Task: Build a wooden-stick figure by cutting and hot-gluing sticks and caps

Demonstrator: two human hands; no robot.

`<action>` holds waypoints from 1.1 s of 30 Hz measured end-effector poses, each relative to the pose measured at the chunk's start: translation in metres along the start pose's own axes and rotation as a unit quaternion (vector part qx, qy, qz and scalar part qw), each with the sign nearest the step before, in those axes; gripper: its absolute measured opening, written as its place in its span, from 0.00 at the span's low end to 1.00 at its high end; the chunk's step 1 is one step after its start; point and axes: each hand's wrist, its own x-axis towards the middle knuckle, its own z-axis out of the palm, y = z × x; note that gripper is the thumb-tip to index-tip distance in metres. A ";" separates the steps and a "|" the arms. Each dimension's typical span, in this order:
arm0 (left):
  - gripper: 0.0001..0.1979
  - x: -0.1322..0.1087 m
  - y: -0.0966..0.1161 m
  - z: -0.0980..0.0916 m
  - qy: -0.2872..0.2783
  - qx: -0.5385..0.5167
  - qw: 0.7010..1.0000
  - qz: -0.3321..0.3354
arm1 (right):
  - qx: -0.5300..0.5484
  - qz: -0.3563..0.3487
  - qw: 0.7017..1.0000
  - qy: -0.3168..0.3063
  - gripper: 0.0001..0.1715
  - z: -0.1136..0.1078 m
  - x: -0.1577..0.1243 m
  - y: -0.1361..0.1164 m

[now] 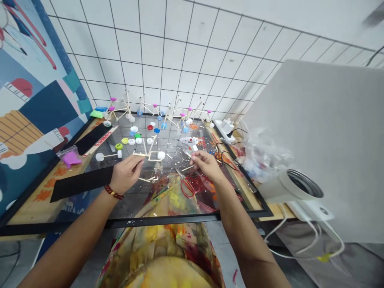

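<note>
My left hand (127, 173) is closed in a pinch on one end of a small wooden stick frame (149, 155). A white bottle cap sits at the frame's right end, and two sticks rise from its middle. My right hand (205, 163) pinches a short wooden stick (189, 155) between thumb and fingers. Just behind that hand lies a white glue gun (189, 141). Red-handled scissors (187, 186) rest open on the glass tabletop in front of it. To the left of the frame lies a stick with a white cap at each end (109, 155).
Along the tiled wall stand several stick models (177, 114) with pink tops and cap wheels. Loose bottle caps (138, 135) lie before them. Black strips (85, 182) are at left. A power strip (224, 131), cables, a plastic bag (264, 154) and a white cylinder (288, 186) are at right.
</note>
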 end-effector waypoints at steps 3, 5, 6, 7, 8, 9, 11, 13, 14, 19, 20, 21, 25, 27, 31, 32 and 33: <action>0.10 0.001 -0.002 0.001 0.007 -0.006 1.000 0.016 | -0.078 0.000 0.992 -0.099 0.16 -0.018 -0.013 0.001; 0.10 0.001 -0.003 0.002 0.015 -0.004 1.000 0.019 | -0.190 -0.011 0.981 -0.049 0.11 -0.031 -0.017 0.000; 0.10 0.000 -0.003 0.003 0.018 -0.001 1.000 0.022 | -0.253 -0.016 0.967 -0.018 0.11 -0.035 -0.017 -0.001; 0.10 -0.001 -0.001 0.005 0.015 0.003 0.999 0.030 | -0.318 -0.021 0.948 -0.004 0.11 -0.037 -0.016 -0.003; 0.11 -0.003 0.003 0.007 0.007 0.005 0.999 0.049 | -0.380 -0.029 0.924 -0.012 0.12 -0.036 -0.014 -0.004; 0.11 -0.005 0.009 0.008 0.000 0.005 0.997 0.080 | -0.438 -0.038 0.897 -0.040 0.13 -0.032 -0.011 -0.006; 0.13 -0.009 0.025 0.013 -0.028 -0.008 0.984 0.175 | -0.544 -0.053 0.829 -0.119 0.13 -0.019 -0.005 -0.010; 0.13 -0.012 0.043 0.016 -0.038 -0.014 0.963 0.268 | -0.616 -0.056 0.767 -0.173 0.12 -0.005 0.002 -0.013; 0.13 -0.013 0.051 0.018 -0.046 -0.014 0.952 0.301 | -0.634 -0.056 0.747 -0.192 0.11 0.001 0.005 -0.015; 0.11 -0.012 0.055 0.019 -0.051 -0.045 0.953 0.295 | -0.626 -0.064 0.749 -0.207 0.07 0.005 0.018 -0.024; 0.11 -0.012 0.052 0.019 -0.043 -0.065 0.960 0.268 | -0.596 -0.064 0.779 -0.185 0.07 0.005 0.019 -0.026; 0.11 -0.012 0.049 0.018 -0.035 -0.091 0.968 0.232 | -0.543 -0.061 0.824 -0.149 0.06 0.005 0.019 -0.028; 0.06 -0.010 0.042 0.020 -0.010 -0.216 0.976 -0.017 | -0.084 0.014 0.996 -0.036 0.09 0.029 0.016 -0.036; 0.07 -0.009 0.042 0.022 -0.027 -0.276 0.950 -0.144 | 0.110 0.062 0.991 -0.054 0.17 0.051 0.014 -0.037; 0.15 -0.004 0.042 0.024 -0.104 -0.391 0.869 -0.285 | 0.248 0.095 0.962 -0.057 0.27 0.091 0.009 -0.032; 0.16 -0.002 0.043 0.025 -0.120 -0.410 0.852 -0.302 | 0.260 0.098 0.959 -0.050 0.26 0.098 0.008 -0.031; 0.17 -0.001 0.043 0.025 -0.131 -0.425 0.839 -0.315 | 0.269 0.097 0.957 -0.042 0.25 0.103 0.007 -0.029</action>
